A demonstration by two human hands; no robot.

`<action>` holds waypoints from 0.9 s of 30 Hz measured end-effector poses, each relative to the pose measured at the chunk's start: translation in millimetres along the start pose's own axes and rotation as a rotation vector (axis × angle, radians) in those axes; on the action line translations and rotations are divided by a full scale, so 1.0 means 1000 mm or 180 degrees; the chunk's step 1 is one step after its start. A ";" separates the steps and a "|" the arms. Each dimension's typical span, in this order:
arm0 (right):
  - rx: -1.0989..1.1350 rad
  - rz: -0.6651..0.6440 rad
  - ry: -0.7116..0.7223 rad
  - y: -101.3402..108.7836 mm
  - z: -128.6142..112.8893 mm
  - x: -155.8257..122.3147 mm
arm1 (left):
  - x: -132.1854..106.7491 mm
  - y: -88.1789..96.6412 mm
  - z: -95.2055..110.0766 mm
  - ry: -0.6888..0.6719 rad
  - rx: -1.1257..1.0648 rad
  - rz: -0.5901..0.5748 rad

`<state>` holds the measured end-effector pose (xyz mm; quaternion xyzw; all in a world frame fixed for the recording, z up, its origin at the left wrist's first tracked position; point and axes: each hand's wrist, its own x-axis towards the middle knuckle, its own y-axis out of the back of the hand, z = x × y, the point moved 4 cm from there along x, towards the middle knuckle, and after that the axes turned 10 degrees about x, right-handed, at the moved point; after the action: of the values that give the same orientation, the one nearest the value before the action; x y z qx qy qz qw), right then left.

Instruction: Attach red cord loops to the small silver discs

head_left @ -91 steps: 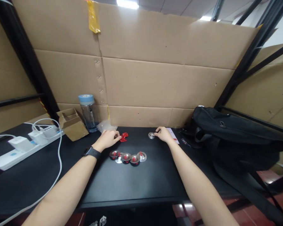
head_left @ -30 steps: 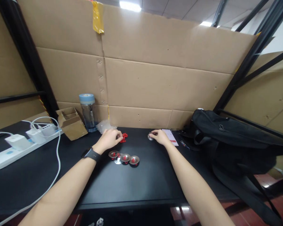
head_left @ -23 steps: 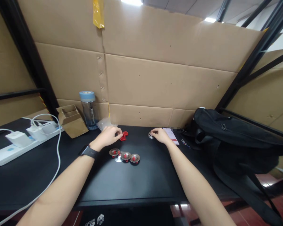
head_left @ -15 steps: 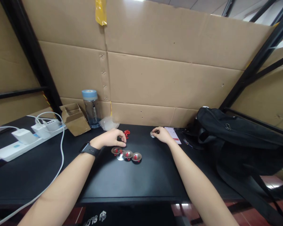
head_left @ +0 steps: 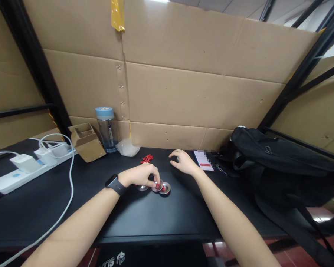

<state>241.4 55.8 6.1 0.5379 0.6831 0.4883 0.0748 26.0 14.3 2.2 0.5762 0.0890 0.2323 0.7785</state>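
My left hand (head_left: 144, 174), wearing a black watch, is closed in a pinch on a small metal finger cymbal (head_left: 157, 186) with a red loop. Right beside it another finger cymbal (head_left: 164, 188) lies on the black table, touching or overlapping the pinched one. A shinier disc (head_left: 142, 188) shows partly below my left palm; the rest is covered by the hand. Red cords (head_left: 147, 158) lie bunched just behind my left hand. Farther right my right hand (head_left: 183, 161) hovers low over the table, open, thumb and fingers apart. A silvery bit (head_left: 178, 159) shows between its fingers, mostly hidden.
At the left are a white power strip (head_left: 9, 180) with chargers and a cable, an open cardboard box (head_left: 89, 144), a blue-lidded bottle (head_left: 107, 129) and a plastic bag (head_left: 128, 147). A phone (head_left: 203, 161) and a black backpack (head_left: 281, 167) lie right.
My left hand has moved right and down onto the finger cymbals and closed on one. My right hand has shifted slightly left and its fingers have spread from the silver disc.
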 end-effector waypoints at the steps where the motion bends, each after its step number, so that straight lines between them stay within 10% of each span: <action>1: 0.0037 -0.0017 0.0024 -0.001 -0.003 0.000 | 0.001 -0.002 0.002 -0.0045 0.0007 -0.0014; 7: 0.0490 -0.0182 0.0063 -0.005 -0.015 -0.002 | 0.003 0.000 0.006 0.0144 0.0410 0.0096; 15: 0.2168 -0.0261 -0.0095 -0.032 -0.040 -0.004 | 0.001 0.021 -0.007 0.0856 0.0387 0.1669; 27: 0.0316 0.0700 0.0009 -0.004 -0.015 0.002 | -0.015 0.035 -0.038 0.1729 0.1056 0.1647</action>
<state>228.8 49.2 11.7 0.6120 0.6433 0.4599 -0.0069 -11.4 48.1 21.5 0.6150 0.1797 0.5466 0.5392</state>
